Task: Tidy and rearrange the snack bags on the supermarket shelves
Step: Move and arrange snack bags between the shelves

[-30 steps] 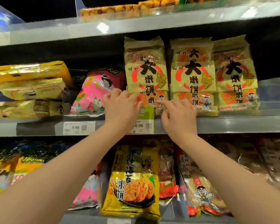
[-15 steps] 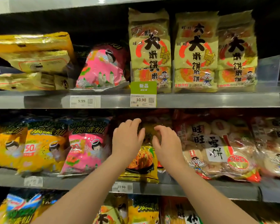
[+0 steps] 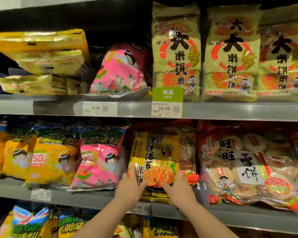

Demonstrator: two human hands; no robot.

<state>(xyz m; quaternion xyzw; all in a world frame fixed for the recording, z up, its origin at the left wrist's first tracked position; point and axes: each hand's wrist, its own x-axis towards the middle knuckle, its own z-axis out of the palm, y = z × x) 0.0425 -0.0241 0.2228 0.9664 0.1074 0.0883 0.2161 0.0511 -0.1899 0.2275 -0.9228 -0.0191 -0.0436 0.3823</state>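
A second ago my hands were up at the big rice-cracker packs on the shelf above; now both have dropped a level, to the yellow seaweed rice-cracker bag [image 3: 155, 157] in the centre of the frame. My left hand [image 3: 131, 184] is cupped against its lower left corner and my right hand [image 3: 177, 185] against its lower right, fingers spread on the wrapper, so I am grasping the bag between them at its base. I judge the upper row done and this bag the next to square up.

It stands upright on the middle shelf [image 3: 79, 197], its bottom edge near the front lip. Just left of it leans the pink snack bag [image 3: 98, 160], tilted and close to my left hand. On the right a clear pack with red print [image 3: 187, 152] sits partly behind it, and the large snow-cracker bag [image 3: 248, 169] bulges forward beyond. Both neighbours crowd the gap, so sliding the bag sideways could drag them. The price tag [image 3: 139, 207] below is partly hidden by my wrist.
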